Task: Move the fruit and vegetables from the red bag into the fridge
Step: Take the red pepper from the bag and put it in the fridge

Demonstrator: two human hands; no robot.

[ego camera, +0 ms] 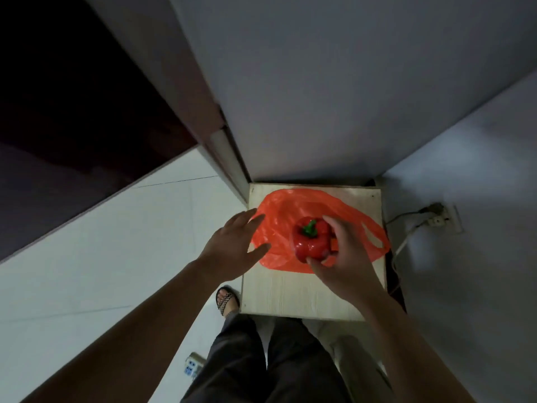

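A red plastic bag (pixel 279 225) lies crumpled on a small light wooden table (pixel 293 295). My right hand (pixel 343 257) grips a shiny red bell pepper (pixel 312 242) with a green stem, held just above the bag. My left hand (pixel 232 245) hovers with straight, spread fingers at the bag's left edge; whether it touches the plastic I cannot tell. What else lies inside the bag is hidden. The grey fridge (pixel 334 91) rises directly behind the table, its door closed.
A dark wooden door frame (pixel 203 112) stands left of the fridge. A wall socket with cables (pixel 433 221) sits on the wall at the right. My sandalled foot (pixel 228 301) is by the table's front left corner, and a white power strip (pixel 191 367) lies on the pale floor.
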